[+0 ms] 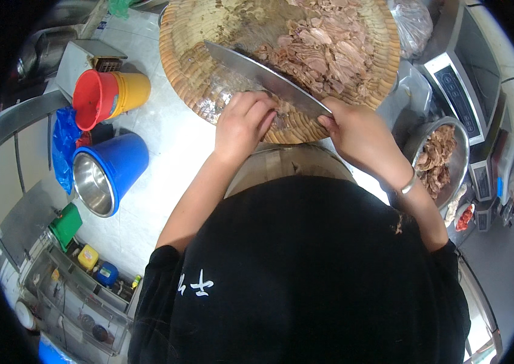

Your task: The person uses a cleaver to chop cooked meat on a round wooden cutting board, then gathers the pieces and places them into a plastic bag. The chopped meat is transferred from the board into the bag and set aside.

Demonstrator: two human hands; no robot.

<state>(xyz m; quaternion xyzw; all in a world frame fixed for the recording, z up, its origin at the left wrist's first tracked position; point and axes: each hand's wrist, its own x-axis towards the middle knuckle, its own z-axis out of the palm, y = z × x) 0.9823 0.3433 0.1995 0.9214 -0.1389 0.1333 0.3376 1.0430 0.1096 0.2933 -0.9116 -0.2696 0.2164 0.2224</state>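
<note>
A large round wooden chopping block (184, 68) with a scalloped, knife-marked rim stands before me. My right hand (361, 132) grips a broad cleaver (270, 82) at its handle end, the blade slanting up and left across the block. My left hand (243, 123) lies on the near side of the block, below the blade, with bent fingers on a small piece of meat (282, 119). The fingers hide most of that piece. Beyond the blade spreads a heap of thinly sliced cooked meat (325, 50).
At right are a metal bowl of meat (436, 159), a small dish of red pieces (464, 217), a scale-like appliance with buttons (457, 100) and a clear plastic bag (411, 27). On the left floor stand a red bucket (95, 100), a yellow bucket (134, 93) and a blue bucket (125, 168).
</note>
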